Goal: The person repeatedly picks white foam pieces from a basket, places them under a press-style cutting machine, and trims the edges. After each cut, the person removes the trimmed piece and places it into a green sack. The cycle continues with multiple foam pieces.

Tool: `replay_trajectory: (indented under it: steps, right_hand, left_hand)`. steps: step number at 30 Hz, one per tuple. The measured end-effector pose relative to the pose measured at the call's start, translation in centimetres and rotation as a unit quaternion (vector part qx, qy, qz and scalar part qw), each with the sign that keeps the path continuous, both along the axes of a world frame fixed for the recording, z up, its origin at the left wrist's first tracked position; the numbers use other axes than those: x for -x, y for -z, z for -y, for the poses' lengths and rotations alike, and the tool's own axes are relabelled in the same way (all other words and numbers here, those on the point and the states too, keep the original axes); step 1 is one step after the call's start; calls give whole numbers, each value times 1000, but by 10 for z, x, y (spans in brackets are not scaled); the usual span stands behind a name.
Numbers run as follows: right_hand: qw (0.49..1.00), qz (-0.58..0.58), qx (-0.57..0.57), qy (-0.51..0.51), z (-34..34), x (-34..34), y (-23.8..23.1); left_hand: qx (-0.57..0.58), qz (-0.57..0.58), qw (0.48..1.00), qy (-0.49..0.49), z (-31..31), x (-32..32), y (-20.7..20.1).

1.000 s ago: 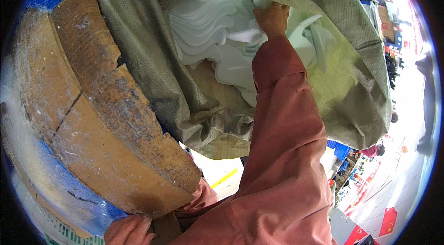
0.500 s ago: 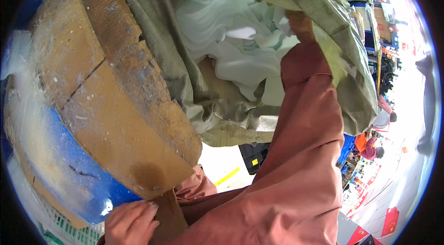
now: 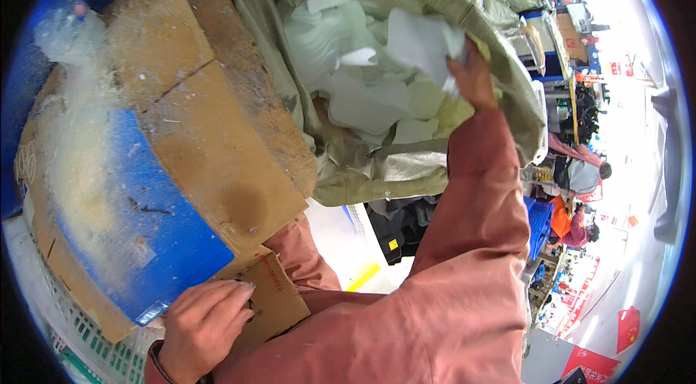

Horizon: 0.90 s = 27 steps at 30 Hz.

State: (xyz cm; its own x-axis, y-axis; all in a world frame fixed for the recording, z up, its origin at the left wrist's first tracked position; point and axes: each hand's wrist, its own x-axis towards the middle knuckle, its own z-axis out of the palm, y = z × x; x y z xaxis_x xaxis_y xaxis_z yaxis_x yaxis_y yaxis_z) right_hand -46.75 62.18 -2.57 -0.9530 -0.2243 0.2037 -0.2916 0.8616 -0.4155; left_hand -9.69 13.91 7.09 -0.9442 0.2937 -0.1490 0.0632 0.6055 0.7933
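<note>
My right hand point(image 3: 475, 76) reaches into a large olive woven sack point(image 3: 500, 43) and is closed on a pale, flat, curved-edged piece point(image 3: 422, 44), slightly blurred. Below it, many similar whitish-green pieces point(image 3: 370, 97) lie heaped inside the sack; their material is not clear. My left hand point(image 3: 203, 322) is at the lower left with its fingers curled together, beside a small cardboard box point(image 3: 279, 297). Whatever its fingers hold, if anything, is hidden.
Worn cardboard sheets point(image 3: 210, 145) stand left of the sack, next to a blue surface point(image 3: 174, 224) dusted with pale powder. A green-white plastic crate point(image 3: 87, 329) is at the lower left. Far right, people point(image 3: 580, 170) are among loaded shelves and benches.
My right hand has come up from deeper in the sack, now with a pale piece in view. The view has shifted, showing more of the small cardboard box by my left hand.
</note>
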Motion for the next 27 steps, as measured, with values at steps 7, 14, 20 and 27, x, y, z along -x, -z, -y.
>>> replay_trajectory:
  steps: [7, 14, 20, 27]
  right_hand:
    - [996, -7, 28, -89, 55, -138, -47]
    - [989, 11, -39, -143, 114, -246, -96]
    - [951, -137, -79, -267, 165, -310, -160]
    - [856, -109, -128, -488, 218, -357, -177]
  left_hand:
    - [-122, -39, 992, 5, 9, -25, 1]
    - [-276, 61, 959, 0, 18, -52, 1]
    - [-627, 311, 695, -165, 22, -51, 31]
    - [-675, 256, 676, -150, 48, -40, 54]
